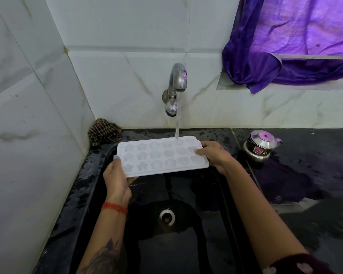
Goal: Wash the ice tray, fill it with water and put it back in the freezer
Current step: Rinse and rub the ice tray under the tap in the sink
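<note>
A white ice tray (pixel 160 157) with star and flower shaped cells is held level over the black sink (pixel 186 244). My left hand (pixel 117 179) grips its near left corner, thumb on the rim. My right hand (pixel 214 155) holds its right end, fingers over the top. A chrome tap (pixel 176 84) on the wall runs, and its stream of water (pixel 177 128) falls onto the tray's far right cells.
A checked cloth (pixel 104 131) lies at the sink's back left corner. A small steel kettle (pixel 262 146) stands on the wet black counter (pixel 315 175) to the right. A purple curtain (pixel 285 42) hangs over the window ledge. White tiled walls close the left and back.
</note>
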Demonstrator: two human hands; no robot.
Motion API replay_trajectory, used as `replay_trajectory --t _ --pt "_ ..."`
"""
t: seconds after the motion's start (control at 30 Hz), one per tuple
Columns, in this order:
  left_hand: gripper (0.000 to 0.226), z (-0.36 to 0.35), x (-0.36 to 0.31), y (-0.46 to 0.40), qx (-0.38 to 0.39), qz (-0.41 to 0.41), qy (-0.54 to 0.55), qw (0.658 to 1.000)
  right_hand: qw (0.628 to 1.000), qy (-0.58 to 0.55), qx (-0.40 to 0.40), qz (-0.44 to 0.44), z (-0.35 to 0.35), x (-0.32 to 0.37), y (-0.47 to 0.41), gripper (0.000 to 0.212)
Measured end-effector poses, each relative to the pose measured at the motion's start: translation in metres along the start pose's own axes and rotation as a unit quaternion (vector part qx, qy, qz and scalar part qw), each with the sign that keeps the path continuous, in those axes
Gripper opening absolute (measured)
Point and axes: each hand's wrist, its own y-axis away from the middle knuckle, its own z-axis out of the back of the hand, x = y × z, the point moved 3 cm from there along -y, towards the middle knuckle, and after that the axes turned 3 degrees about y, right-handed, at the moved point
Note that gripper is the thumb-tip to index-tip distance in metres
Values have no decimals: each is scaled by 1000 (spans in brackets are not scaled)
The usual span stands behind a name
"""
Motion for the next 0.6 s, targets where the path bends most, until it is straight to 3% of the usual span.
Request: replay_trajectory --t 0.23,0.4,0.6 --pt "21 12 -7 -1 -15 19 15 1000 1000 -27 6 11 -10 2 7 34" --pt "34 21 -8 -4 -15 38 12 999 999 -35 -3 17 -16 4 5 36" --pt "34 23 -10 -1 -14 47 18 999 999 -49 -11 17 -17 5 7 31"
